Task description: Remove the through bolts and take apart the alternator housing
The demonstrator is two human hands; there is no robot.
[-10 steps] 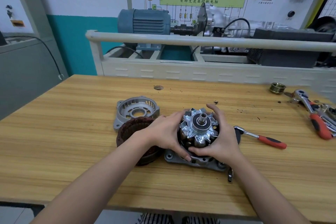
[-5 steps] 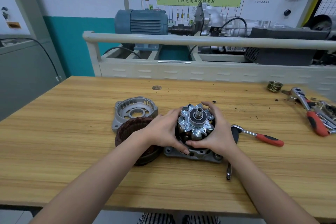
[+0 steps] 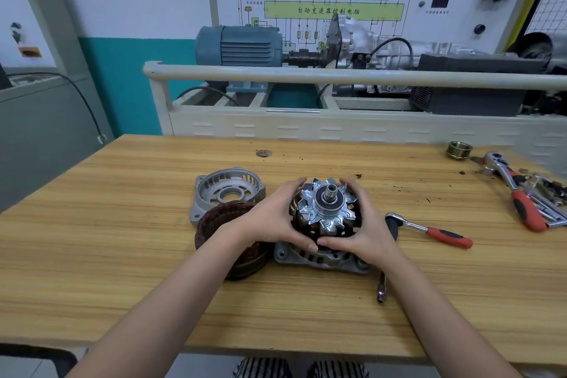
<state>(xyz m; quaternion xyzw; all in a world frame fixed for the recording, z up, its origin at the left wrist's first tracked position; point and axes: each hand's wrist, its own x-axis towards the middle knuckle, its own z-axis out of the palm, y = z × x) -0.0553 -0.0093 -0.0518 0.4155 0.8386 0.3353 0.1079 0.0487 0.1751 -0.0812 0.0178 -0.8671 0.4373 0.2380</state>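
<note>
The alternator rotor (image 3: pixel 326 209), with silver fan blades and an upright shaft, stands in the grey rear housing half (image 3: pixel 319 259) at the middle of the wooden bench (image 3: pixel 122 255). My left hand (image 3: pixel 276 218) clasps the rotor's left side and my right hand (image 3: pixel 366 224) its right side, thumbs meeting in front. The brown stator winding ring (image 3: pixel 221 221) lies just left, partly under my left wrist. Behind it rests the empty front housing half (image 3: pixel 227 189), open side up.
A small red-handled ratchet (image 3: pixel 429 230) lies right of the rotor, and a thin extension bar (image 3: pixel 381 287) sits by my right wrist. Larger red-handled ratchets (image 3: pixel 518 193) and a brass pulley (image 3: pixel 458 149) are at the far right. A motor test stand (image 3: pixel 306 77) borders the bench's back.
Both hands stay clasped on the rotor in the rear housing. The rotor looks a little higher in my grip than a second ago; the view has shifted slightly.
</note>
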